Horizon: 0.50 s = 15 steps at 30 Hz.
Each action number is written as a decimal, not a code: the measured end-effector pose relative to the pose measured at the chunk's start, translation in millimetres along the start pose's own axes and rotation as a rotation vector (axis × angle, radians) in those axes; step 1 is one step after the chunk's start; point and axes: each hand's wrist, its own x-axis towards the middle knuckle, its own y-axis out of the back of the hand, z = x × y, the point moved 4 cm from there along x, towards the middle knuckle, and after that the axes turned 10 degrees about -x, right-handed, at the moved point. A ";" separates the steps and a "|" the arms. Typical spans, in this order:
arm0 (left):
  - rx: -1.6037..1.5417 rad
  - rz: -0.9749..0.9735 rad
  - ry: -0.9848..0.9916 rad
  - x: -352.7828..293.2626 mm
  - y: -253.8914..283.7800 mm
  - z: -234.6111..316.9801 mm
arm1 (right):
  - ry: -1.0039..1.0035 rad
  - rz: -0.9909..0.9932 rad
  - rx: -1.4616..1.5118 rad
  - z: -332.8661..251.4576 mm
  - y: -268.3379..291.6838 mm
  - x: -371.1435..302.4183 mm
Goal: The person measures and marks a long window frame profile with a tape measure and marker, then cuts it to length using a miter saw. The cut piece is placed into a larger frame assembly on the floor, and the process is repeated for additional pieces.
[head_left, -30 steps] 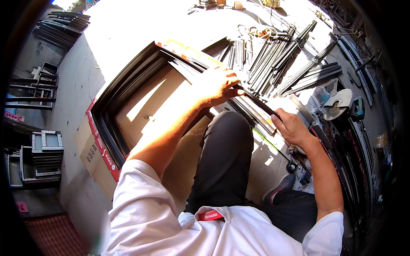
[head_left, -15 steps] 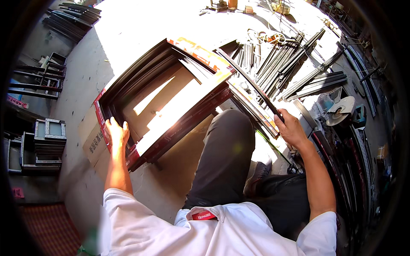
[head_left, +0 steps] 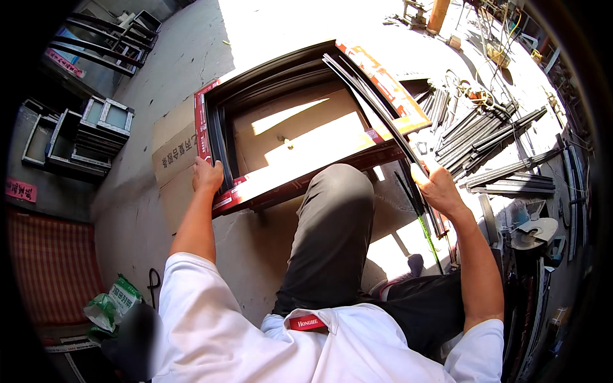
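A stack of rectangular dark frames (head_left: pixel 300 172) with red and white protective film rests in front of my knee, cardboard (head_left: pixel 271 137) visible through its opening. My left hand (head_left: pixel 207 175) is closed around the stack's near left corner, thumb uppermost. My right hand (head_left: pixel 437 186) grips the near end of a long thin dark strip (head_left: pixel 383 118). That strip slants away over the right side of the frames, its far end above the opening near the far side. Whether it touches the frames I cannot tell.
Dark profile lengths (head_left: pixel 472 134) lie piled on the sunlit floor at the right, with tangled cords (head_left: pixel 476 92). A cutting disc machine (head_left: pixel 535 233) stands nearer on that side. Small framed panes (head_left: pixel 105 131) are stacked at the left. A green and white bag (head_left: pixel 115 303) lies lower left.
The view has swung, so the frames appear farther right and turned. The strip's far end has gone from beyond the frames' right side to over their opening. Both hands keep their holds.
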 end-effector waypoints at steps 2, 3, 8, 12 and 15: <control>-0.016 0.009 -0.050 -0.4 -2.9 -4.0 | 0.046 -0.019 0.194 -16.5 -21.7 28.8; -0.001 -0.005 -0.042 -2.3 2.6 -19.4 | -0.329 -0.349 0.462 -37.3 -36.5 52.7; -0.187 0.029 -0.096 -6.7 0.5 -15.7 | -0.159 -0.449 0.677 -96.8 -106.0 154.5; -0.283 0.037 -0.037 -12.4 5.9 -11.2 | -0.252 -0.686 0.697 -162.2 -144.8 217.7; -0.357 0.029 -0.044 -9.3 4.1 -12.0 | -0.268 -0.749 0.685 -198.8 -185.5 246.0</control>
